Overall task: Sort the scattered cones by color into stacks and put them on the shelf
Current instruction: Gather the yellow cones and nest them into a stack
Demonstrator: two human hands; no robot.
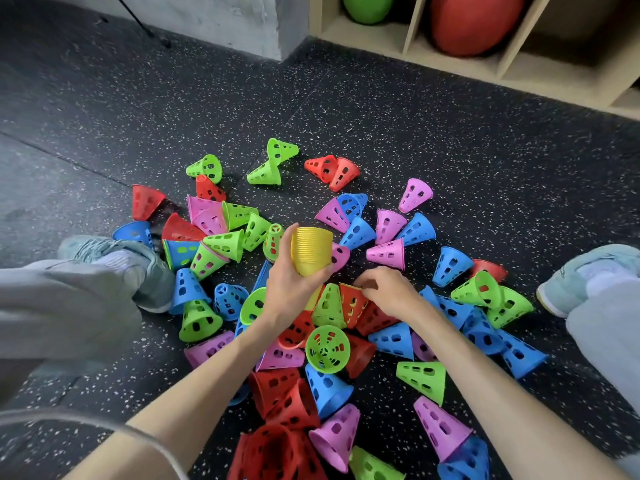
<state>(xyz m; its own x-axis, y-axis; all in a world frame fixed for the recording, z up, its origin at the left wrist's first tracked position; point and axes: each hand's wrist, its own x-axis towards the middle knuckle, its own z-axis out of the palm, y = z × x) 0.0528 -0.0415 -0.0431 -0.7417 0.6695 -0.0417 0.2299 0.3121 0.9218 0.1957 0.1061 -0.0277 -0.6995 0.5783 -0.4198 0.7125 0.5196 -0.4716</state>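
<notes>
- The dark speckled rubber floor [433,133] fills most of the view, and every loose cone lies on it.
- A pale wooden cubby shelf [412,31] stands at about 1 o'clock, well apart from the pile; it holds a large red ball [474,22] and a green ball [367,6].
- Scattered perforated plastic cones [424,375] in green, red, blue and pink are heaped at centre, spreading toward 6 o'clock, most on their sides.
- Two pale grey-green shoes sit at 9 o'clock [114,258] and 3 o'clock [588,271], flanking the pile.
- The left hand [294,289] is wrapped around a nested stack of yellow plastic cones [310,249], held above the heap's centre.
- The right hand [388,289], at 3 o'clock from the stack, has curled fingers pinching the rim of a yellow cone [353,287] lodged among red cones.
</notes>
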